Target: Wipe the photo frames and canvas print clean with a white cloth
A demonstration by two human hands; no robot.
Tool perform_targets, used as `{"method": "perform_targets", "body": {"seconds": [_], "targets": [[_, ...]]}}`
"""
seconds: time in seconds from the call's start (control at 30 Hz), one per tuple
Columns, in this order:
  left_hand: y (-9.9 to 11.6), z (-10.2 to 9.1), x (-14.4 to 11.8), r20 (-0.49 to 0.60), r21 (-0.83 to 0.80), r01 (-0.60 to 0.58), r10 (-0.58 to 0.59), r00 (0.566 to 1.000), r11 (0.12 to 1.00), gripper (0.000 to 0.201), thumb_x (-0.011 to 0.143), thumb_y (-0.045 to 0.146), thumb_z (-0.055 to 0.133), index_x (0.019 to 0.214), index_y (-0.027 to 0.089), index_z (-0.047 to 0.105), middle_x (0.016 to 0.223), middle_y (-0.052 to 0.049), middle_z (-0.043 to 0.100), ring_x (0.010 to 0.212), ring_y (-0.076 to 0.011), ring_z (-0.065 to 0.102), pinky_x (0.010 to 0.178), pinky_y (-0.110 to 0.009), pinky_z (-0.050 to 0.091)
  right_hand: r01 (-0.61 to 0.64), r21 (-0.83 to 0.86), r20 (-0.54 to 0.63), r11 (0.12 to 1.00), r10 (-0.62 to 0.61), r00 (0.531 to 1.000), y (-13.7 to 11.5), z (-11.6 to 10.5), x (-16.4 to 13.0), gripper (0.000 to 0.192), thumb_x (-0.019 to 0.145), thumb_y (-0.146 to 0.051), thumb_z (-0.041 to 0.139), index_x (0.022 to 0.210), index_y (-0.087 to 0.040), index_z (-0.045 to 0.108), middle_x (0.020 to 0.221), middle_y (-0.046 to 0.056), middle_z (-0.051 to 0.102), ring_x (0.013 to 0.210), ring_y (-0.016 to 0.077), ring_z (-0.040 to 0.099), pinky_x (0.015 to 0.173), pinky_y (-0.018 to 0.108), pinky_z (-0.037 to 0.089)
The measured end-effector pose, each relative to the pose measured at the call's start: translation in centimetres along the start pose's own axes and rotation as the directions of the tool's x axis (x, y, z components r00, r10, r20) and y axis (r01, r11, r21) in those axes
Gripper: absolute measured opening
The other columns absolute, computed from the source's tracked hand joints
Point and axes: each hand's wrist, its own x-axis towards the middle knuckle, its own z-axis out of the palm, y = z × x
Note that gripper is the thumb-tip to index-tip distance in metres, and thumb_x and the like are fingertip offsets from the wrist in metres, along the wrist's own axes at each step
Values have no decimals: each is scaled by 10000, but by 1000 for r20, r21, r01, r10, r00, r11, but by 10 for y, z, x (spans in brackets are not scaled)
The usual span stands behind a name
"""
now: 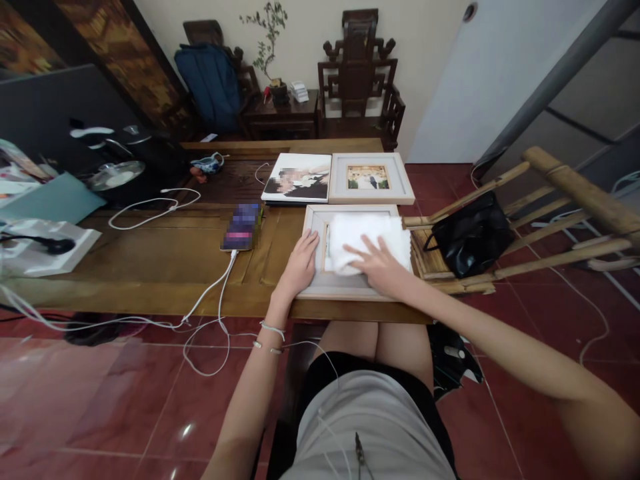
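Near right corner of the table (165,260), head view: a pale picture frame (345,291) lies flat, close inside the near edge.
Frame's long axis: left to right, roughly parallel to the near edge; its short sides face the table's left and right ends.
Left hand (300,263): laid on the frame's left border, fingers extended and close together, pointing toward the far edge; nothing is grasped.
Right hand (383,267): spread wide on the white cloth (345,233), fingers pointing left and toward the far edge; the cloth lies under it, and I cannot tell whether any is pinched.
White cloth: bunched over the frame's middle and right part, longer from left to right; the inner opening's left edge shows beside it.
Far right corner: a second frame (340,195) with a small photo, long axis also left to right; a photo album (297,179) just beside its left side.
Left of the near frame: a phone (243,227), long axis toward the far edge, white cable (223,280) at its near end.
Right edge: a bamboo chair (555,257) bearing a black bag (470,233).
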Motion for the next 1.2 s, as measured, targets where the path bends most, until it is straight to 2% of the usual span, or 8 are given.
{"method": "perform_targets", "body": {"seconds": [0.17, 0.27, 0.37, 0.53, 0.63, 0.73, 0.93, 1.2], "targets": [[-2, 0, 0, -6, -22, -5, 5, 1000, 1000, 453, 945, 143, 307, 1369, 147, 468, 1439, -127, 475, 1426, -225, 293, 1168, -514, 270, -170, -44, -167, 984, 161, 973, 62, 0, 55, 787, 686, 109, 354, 1388, -225, 478, 1580, 57, 197, 1427, 425, 68, 1052, 751, 164], [-1, 0, -1, -4, -28, 4, -4, 1000, 1000, 446, 951, 158, 305, 1365, 133, 471, 1441, -134, 471, 1426, -229, 292, 1170, -509, 270, -195, -59, -146, 979, 185, 972, 67, -2, 70, 783, 694, 112, 337, 1389, -220, 479, 1583, 54, 187, 1418, 452, 43, 1030, 779, 154], [1, 0, 0, 1, -30, 16, -16, 1000, 999, 446, 950, 162, 303, 1356, 98, 476, 1435, -160, 471, 1425, -241, 294, 1172, -508, 265, -134, -77, -46, 988, 131, 990, 44, -2, 59, 742, 709, 103, 355, 1358, -217, 519, 1575, 59, 220, 1404, 478, 84, 1017, 784, 169], [0, 2, 0, -31, -60, 32, -34, 999, 998, 436, 949, 171, 315, 1344, 140, 496, 1423, -130, 492, 1417, -233, 314, 1171, -508, 268, 14, 41, 181, 999, -21, 983, -13, -23, 0, 754, 696, 83, 390, 1345, -274, 534, 1542, 51, 313, 1365, 460, 266, 968, 750, 306], [2, 2, 0, -43, -65, 45, -47, 998, 997, 419, 967, 219, 314, 1330, 149, 511, 1419, -114, 502, 1409, -221, 331, 1174, -491, 267, 158, 156, 219, 975, -190, 957, -35, -41, -28, 756, 702, 69, 378, 1337, -313, 530, 1519, 20, 364, 1324, 404, 374, 932, 660, 420], [9, -1, 1, -46, -106, 89, -95, 994, 990, 429, 993, 303, 292, 1329, 154, 514, 1419, -104, 504, 1404, -214, 339, 1179, -480, 254, 204, 166, 218, 965, -237, 947, -50, -44, -33, 703, 730, 42, 394, 1326, -301, 541, 1513, 27, 374, 1317, 422, 376, 917, 659, 429], [18, -9, -3, -46, -287, 186, -208, 977, 940, 535, 1008, 447, 177, 1471, 216, 316, 1551, -65, 305, 1436, -181, 270, 1201, -395, 204, 116, -1, 53, 993, -116, 992, -63, -12, 9, 502, 839, -23, 413, 1237, -251, 618, 1539, 41, 319, 1379, 449, 247, 988, 732, 306], [15, -8, -3, -24, -253, 136, -147, 989, 958, 548, 1007, 427, 246, 1513, 232, 171, 1592, -70, 178, 1462, -207, 181, 1206, -423, 162, -58, -147, -146, 987, 36, 989, -17, -7, 91, 338, 922, -159, 418, 1109, -223, 692, 1504, 45, 388, 1427, 386, 158, 1087, 714, 139]]}}
